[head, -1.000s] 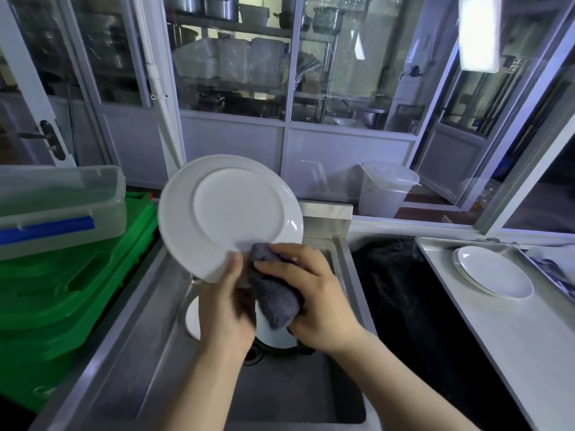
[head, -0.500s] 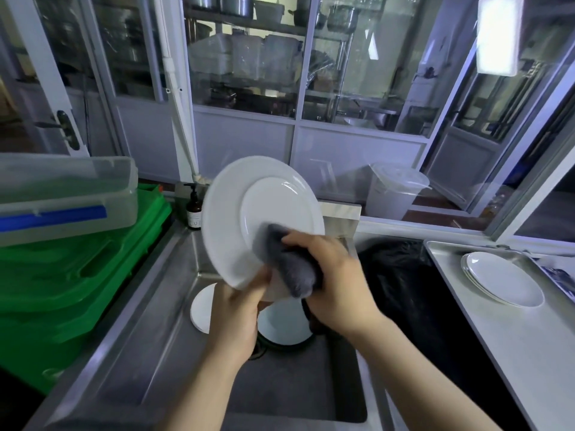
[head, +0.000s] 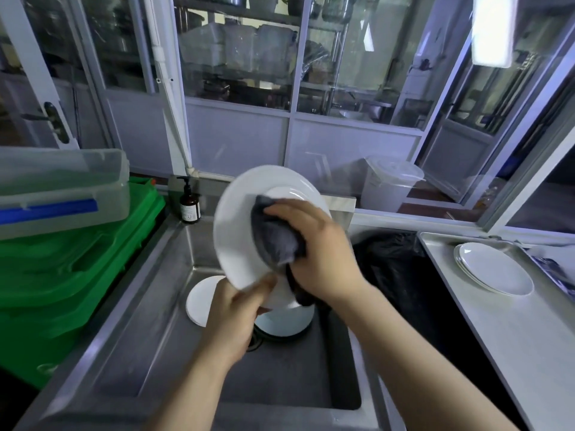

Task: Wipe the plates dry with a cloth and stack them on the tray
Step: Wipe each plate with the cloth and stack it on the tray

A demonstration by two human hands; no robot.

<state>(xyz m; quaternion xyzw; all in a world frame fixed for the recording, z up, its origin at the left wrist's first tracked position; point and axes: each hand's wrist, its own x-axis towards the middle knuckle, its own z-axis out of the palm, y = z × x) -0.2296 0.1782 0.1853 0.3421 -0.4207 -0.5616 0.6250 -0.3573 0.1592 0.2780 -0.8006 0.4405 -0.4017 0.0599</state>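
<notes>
Left hand (head: 236, 309) pinches plate (head: 236, 231) by its lower rim, upright over sink (head: 149, 306). Right hand (head: 320, 253) clutches cloth (head: 273, 237) against its face. Tray (head: 435, 244) with stacked plates (head: 494, 269) lies well right, nearer right hand.

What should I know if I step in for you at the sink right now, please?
Left hand: grips the lower rim of the white plate, held tilted over the sink.
Right hand: presses the grey cloth against the plate's face, mid-wipe.
Done: a few dried plates stacked on the metal tray to the right.
Left: finish this plate and stack it; at least two more plates lie in the sink basin, still to be wiped and stacked.
</notes>
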